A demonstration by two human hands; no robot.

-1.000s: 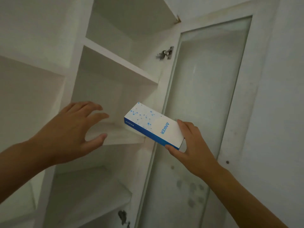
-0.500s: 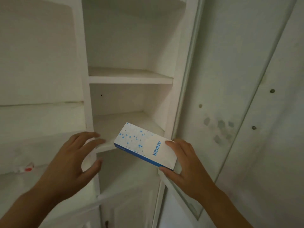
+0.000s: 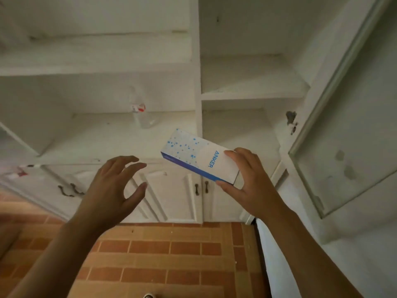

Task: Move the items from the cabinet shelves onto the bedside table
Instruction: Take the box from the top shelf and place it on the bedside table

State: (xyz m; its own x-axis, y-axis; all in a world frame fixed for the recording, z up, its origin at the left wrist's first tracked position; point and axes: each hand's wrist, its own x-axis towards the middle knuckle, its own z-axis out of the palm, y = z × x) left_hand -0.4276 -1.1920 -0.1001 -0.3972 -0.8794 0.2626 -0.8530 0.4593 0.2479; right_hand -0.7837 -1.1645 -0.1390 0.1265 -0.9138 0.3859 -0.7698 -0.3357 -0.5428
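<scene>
In front of the cabinet (image 3: 197,87), head view: shelves and brick floor (image 3: 171,254) below
Right hand (image 3: 249,186): pinches the white-and-blue box (image 3: 197,158) by its near end, clear of the shelves
Left hand (image 3: 111,190): fingers spread, holding nothing
Progress: box out; carry remains; bedside table not in sight
Left behind: clear bottle (image 3: 139,110) on a left shelf
</scene>
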